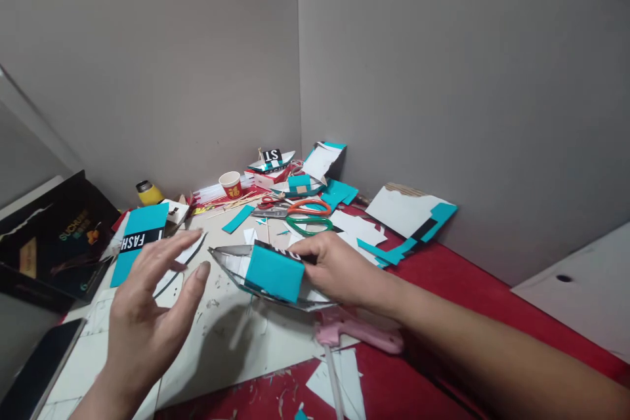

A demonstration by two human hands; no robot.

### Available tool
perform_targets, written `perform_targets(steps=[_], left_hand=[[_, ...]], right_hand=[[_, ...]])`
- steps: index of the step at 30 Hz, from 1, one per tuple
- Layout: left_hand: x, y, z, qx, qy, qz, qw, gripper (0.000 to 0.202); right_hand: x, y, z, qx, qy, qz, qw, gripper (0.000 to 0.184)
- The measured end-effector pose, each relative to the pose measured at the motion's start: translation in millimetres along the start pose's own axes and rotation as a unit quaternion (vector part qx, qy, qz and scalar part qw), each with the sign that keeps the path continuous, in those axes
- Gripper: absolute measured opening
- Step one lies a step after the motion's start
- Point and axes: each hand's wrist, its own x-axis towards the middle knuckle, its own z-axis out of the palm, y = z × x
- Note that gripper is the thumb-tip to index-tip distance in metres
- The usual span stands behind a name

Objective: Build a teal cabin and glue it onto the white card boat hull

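My right hand [335,269] grips a small cardboard model boat [275,271] by its far side, its fingers partly hidden behind the hull. The boat has a pointed end to the left, pale inner walls and a teal roof piece across its middle. To the left of the boat, my left hand [157,298] hovers with thumb and fingers apart and nothing between them. Behind its fingertips lie a curved white strip [189,252] with a dark edge and a teal card [142,236] with black band and white lettering. A pink glue gun [364,331] rests just below my right wrist.
Scissors with orange handles [310,207] and green handles [310,226] lie behind the boat. Farther back are a paper cup [230,185], thin sticks, two more model boats and card scraps. A black box [59,236] and a dark phone-like slab [42,367] sit left; grey walls enclose the table.
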Motion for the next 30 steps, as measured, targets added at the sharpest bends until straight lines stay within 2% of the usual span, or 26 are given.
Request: perform_targets(steps=[3, 5, 9, 13, 16, 19, 22, 24, 26, 28, 30], left_hand=[[-2, 6, 1.3, -0.039, -0.123, 0.018, 0.992, 0.035], [-4, 9, 4.8, -0.072, -0.177, 0.008, 0.981, 0.032], [-6, 9, 12.7, -0.092, -0.197, -0.014, 0.976, 0.027], [-5, 4, 15.3, -0.074, -0.221, 0.011, 0.972, 0.028], [-2, 1, 16.1, -0.064, -0.268, 0.034, 0.961, 0.016], [0, 0, 16.5, -0.061, -0.289, 0.034, 0.955, 0.005], [3, -2, 15.6, -0.062, -0.289, 0.017, 0.955, 0.004], [4, -3, 14.6, -0.063, -0.284, 0.002, 0.957, 0.004], [6, -4, 13.9, -0.064, -0.287, -0.016, 0.956, 0.005], [8, -4, 14.1, -0.076, -0.301, -0.037, 0.950, 0.006], [8, -4, 15.4, -0.091, -0.317, -0.061, 0.942, 0.007]], right_hand=[[2, -1, -3, 0.083, -0.037, 0.048, 0.995, 0.029], [4, 0, -3, 0.106, -0.048, 0.068, 0.991, 0.028], [4, 3, -2, 0.113, -0.062, 0.066, 0.989, 0.026], [4, 4, -1, 0.119, -0.087, 0.067, 0.987, 0.025], [5, 4, -2, 0.096, -0.096, 0.065, 0.989, 0.026], [5, 4, -3, 0.064, -0.099, 0.053, 0.992, 0.026], [4, 2, -6, 0.034, -0.110, 0.022, 0.993, 0.022], [2, 1, -10, -0.019, -0.095, 0.009, 0.995, 0.018], [0, 1, -14, -0.096, -0.046, -0.026, 0.994, 0.040], [-2, 1, -16, -0.164, -0.001, -0.112, 0.980, 0.059], [-5, 1, -16, -0.210, 0.006, -0.217, 0.953, 0.059]])
